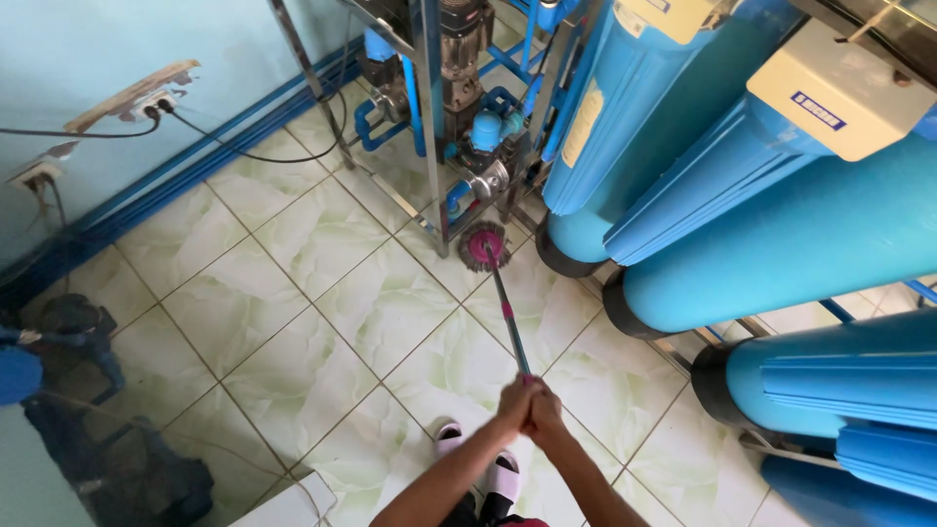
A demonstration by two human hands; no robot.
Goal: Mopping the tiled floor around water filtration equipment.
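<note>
Both my hands grip the near end of a mop handle, a thin blue and pink pole. My left hand and my right hand are clasped together around it. The round pink mop head rests on the pale green tiled floor, at the foot of a metal frame that carries pumps and blue pipes. My feet in white sandals stand just below my hands.
Several tall blue filter tanks crowd the right side. Blue pipes run along the light blue wall, which has sockets with black cables. Dark objects sit at the lower left, and a white box corner pokes in at the bottom.
</note>
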